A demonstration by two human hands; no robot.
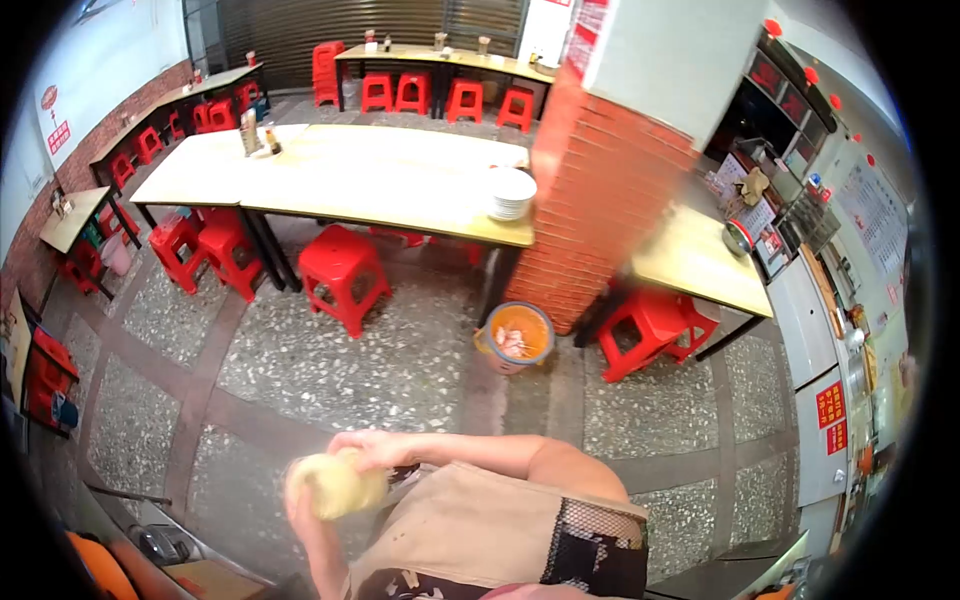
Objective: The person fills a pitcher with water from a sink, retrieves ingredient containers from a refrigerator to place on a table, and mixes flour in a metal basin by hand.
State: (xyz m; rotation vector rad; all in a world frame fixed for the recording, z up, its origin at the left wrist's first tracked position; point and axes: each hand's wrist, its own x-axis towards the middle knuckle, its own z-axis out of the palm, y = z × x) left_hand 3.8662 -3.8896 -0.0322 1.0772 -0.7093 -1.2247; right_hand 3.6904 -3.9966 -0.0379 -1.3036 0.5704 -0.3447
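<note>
One beige apron [460,515] lies nearest; beside it the left hand [303,492] curls its fingers round one side of a pale yellow lump [352,490], and the right hand [373,450] bends its fingers over the top, too blurred to tell how tightly. Past them, an orange bin [500,365] stands by the brick pillar [612,220]. Farther off, stacked plates [511,200] top the long table [390,170], with a brown shutter [400,22] behind

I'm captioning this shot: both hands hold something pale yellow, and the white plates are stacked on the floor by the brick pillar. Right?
Not quite: the head view shows the plates stacked on the table, not the floor, by the brick pillar. The left hand and right hand do hold the pale yellow thing.
</note>
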